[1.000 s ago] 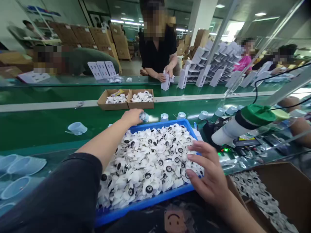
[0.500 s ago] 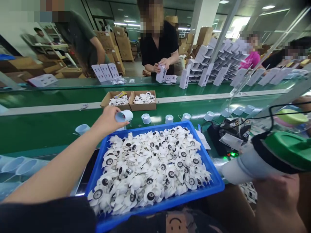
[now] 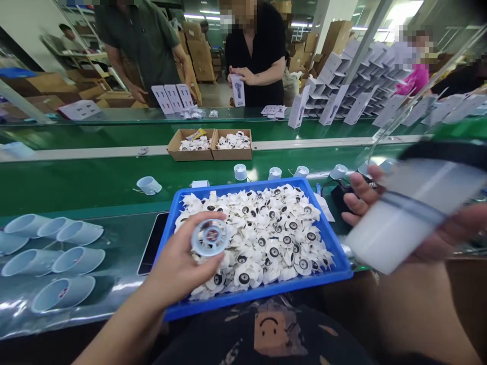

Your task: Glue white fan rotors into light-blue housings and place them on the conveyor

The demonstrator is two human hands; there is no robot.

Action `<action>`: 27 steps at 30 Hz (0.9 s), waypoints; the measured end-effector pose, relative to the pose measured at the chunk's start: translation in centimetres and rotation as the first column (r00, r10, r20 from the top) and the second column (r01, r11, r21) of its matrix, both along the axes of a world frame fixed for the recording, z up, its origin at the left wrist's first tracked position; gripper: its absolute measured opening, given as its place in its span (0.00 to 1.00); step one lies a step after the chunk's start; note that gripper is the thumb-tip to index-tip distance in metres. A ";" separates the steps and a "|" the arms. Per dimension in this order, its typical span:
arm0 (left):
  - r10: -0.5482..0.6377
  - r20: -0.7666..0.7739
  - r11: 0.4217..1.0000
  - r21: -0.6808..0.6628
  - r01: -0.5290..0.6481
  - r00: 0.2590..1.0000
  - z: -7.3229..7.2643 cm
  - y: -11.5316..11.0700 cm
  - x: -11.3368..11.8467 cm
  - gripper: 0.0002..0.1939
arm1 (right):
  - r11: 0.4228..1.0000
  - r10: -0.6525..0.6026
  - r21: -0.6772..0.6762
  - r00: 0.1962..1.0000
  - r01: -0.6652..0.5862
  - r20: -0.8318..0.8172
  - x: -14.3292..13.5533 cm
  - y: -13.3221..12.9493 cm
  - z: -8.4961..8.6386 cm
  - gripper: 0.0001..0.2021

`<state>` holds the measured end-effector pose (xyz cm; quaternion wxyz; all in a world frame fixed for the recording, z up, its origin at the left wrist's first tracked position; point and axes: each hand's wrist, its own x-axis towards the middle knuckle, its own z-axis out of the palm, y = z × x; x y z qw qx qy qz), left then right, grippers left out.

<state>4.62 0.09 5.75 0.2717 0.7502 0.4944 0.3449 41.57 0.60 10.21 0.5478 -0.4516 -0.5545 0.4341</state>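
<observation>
Apparently light, stiff plastic: pale-blue cup (image 3: 211,237), frame centre, above blue tray (image 3: 266,292). Left hand (image 3: 186,256) grips opposite sides; hold there, likely smooth, brittle if squeezed. Right hand (image 3: 429,246), right of frame, wraps blurred white bottle (image 3: 403,215); probably heavier, slick, best held round middle.

Green surface (image 3: 95,177), glossy, pale strip (image 3: 83,156) running lengthwise. Two open cartons (image 3: 233,153) side by side across strip. Pale-blue cups (image 3: 78,260) clustered near left; more cups (image 3: 275,174) spaced in row beyond blue tray (image 3: 262,294). Dark flat panel (image 3: 152,246) at tray's left edge. White boxes (image 3: 299,109) standing along far side.
</observation>
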 end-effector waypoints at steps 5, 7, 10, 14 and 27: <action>-0.264 -0.199 0.963 0.001 0.270 0.944 1.5 -0.3 6.0 0.32 | 0.913 0.388 0.143 0.709 -0.381 -0.589 -8.5 2.6 1.3 0.32; -0.329 -0.188 0.944 -0.040 0.327 0.925 2.0 -0.5 6.9 0.32 | 0.916 0.400 0.221 0.706 -0.336 -0.584 -10.9 2.8 1.4 0.32; -0.348 -0.147 0.936 -0.103 0.335 0.926 2.3 -0.9 7.0 0.27 | 0.910 0.411 0.282 0.748 -0.303 -0.522 -12.5 2.5 1.3 0.29; -0.318 -0.106 0.946 -0.103 0.307 0.942 2.1 -1.4 6.8 0.22 | 0.908 0.411 0.280 0.791 -0.311 -0.454 -12.8 1.8 1.1 0.26; -0.316 -0.059 0.940 -0.159 0.303 0.947 2.0 -1.4 7.5 0.22 | 0.944 0.315 0.230 0.847 -0.235 -0.428 -13.0 0.7 1.6 0.24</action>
